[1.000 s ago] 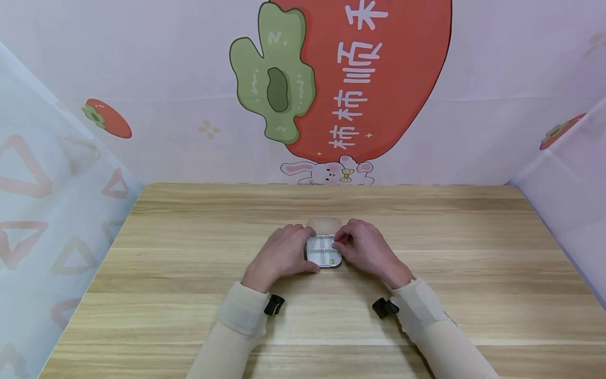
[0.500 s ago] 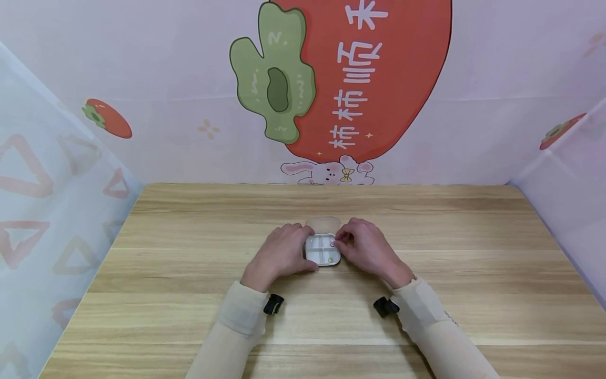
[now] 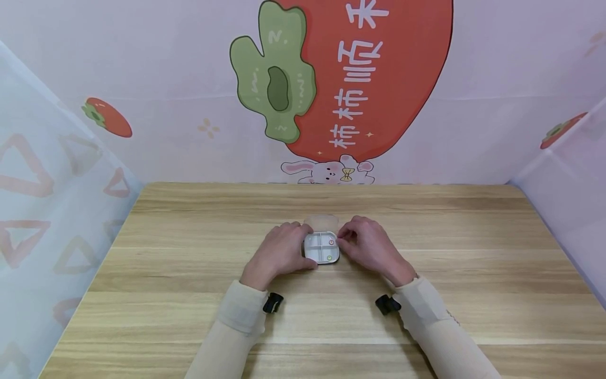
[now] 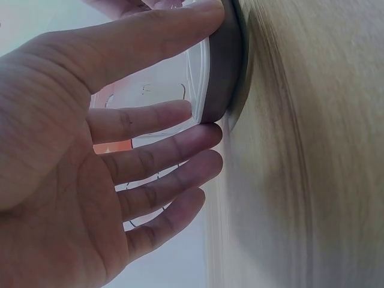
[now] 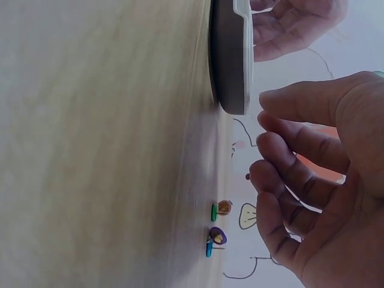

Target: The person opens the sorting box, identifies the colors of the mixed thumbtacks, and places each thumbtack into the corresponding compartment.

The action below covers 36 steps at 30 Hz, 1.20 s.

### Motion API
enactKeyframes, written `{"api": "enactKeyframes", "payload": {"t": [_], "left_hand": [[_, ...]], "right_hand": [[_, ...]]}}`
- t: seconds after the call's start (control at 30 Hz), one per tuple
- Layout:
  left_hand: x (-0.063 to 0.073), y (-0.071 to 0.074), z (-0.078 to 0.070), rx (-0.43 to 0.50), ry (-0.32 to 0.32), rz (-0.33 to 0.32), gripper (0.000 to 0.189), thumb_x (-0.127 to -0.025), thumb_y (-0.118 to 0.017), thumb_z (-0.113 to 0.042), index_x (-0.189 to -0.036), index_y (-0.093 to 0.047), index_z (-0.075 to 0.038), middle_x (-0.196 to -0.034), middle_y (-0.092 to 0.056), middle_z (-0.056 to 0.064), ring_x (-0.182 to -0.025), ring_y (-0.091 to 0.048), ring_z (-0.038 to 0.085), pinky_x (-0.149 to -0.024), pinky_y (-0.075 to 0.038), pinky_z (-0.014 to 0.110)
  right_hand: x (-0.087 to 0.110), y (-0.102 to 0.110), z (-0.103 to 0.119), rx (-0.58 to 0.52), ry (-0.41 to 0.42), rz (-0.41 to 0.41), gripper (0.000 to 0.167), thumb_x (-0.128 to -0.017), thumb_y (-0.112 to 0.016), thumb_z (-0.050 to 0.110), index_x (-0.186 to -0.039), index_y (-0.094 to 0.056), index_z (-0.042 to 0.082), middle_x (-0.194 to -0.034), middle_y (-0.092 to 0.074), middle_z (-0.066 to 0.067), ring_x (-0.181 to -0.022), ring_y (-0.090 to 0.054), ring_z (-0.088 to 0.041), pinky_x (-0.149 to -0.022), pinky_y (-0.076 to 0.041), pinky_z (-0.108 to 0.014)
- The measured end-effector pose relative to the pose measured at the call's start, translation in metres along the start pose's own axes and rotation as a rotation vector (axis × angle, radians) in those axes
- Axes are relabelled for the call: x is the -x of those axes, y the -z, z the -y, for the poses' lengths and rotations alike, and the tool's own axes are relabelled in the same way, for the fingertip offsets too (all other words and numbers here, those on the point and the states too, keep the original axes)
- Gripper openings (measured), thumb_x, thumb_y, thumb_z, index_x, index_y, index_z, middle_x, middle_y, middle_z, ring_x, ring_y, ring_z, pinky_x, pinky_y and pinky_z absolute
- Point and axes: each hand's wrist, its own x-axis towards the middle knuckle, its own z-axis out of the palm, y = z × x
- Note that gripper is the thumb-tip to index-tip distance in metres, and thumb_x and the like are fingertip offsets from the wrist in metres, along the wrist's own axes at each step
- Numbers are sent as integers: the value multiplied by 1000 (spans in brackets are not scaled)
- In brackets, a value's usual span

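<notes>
"White case (image 3: 322,247), sitting on the wooden table (image 3: 189,263); how far along is it looking?"

"Halfway, I'm guessing; its right side is showing a red mark (image 3: 331,242) and a green mark (image 3: 329,258), its left none."

"And the fingers?"

"Left hand (image 3: 282,248) is gripping the case, crowding its left corners; right hand (image 3: 368,246) is curving loosely just beside it, holding nothing I'm seeing; the see-through lid (image 3: 322,223) is lying open behind."

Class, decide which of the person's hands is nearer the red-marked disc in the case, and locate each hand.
Right. The right hand is just to the right of the red-marked disc; the left hand grips the left side of the case, farther from the disc.
</notes>
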Motion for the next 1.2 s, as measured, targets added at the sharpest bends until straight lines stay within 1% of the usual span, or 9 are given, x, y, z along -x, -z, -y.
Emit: {"api": "enactKeyframes", "payload": {"t": [0.2, 0.47, 0.67, 0.8, 1.0, 1.2], "left_hand": [[0, 0, 1, 5, 10, -6, 68, -74, -92, -39, -127, -65, -7, -108, -66, 5, -90, -56, 22, -88, -47, 42], [0, 0, 2, 12, 21, -6, 67, -74, -91, -37, -128, -65, -7, -110, -66, 6, -93, -56, 23, -90, -46, 43], [-1, -1, 2, 12, 19, -12, 68, -73, -92, -37, -128, -66, -6, -110, -67, 7, -93, -57, 23, -88, -47, 42], [-1, -1, 2, 13, 16, -18, 68, -73, -92, -36, -127, -66, -6, -110, -67, 7, -92, -58, 23, -88, -47, 42], [0, -1, 2, 10, 12, -20, 68, -73, -93, -36, -127, -66, -6, -109, -67, 7, -91, -58, 23, -87, -48, 41], [0, -2, 2, 12, 15, -17, 68, -73, -92, -36, -127, -66, -6, -109, -67, 7, -91, -57, 23, -87, -48, 41]], "right_hand": [[0, 4, -2, -11, -19, 5, 9, -89, -79, 18, -94, -77, 11, -86, -63, 2, -79, -57, -16, -73, -49, -34], [1, 14, -8, -35, -89, 4, 9, -89, -78, 15, -96, -77, 10, -90, -64, 0, -83, -58, -20, -76, -51, -36], [1, 23, -16, -20, -119, -36, 7, -88, -77, 13, -95, -77, 8, -92, -65, -3, -84, -60, -22, -77, -51, -38], [1, 29, -22, -16, -133, -56, 6, -88, -78, 11, -93, -77, 7, -91, -66, -4, -83, -60, -22, -75, -51, -38], [1, 33, -29, -9, -153, -61, 6, -88, -79, 13, -91, -77, 7, -88, -65, -3, -79, -59, -21, -71, -49, -37], [2, 34, -33, 16, -137, -49, 6, -88, -79, 12, -89, -77, 7, -85, -65, -3, -77, -58, -20, -69, -48, -36]]}}
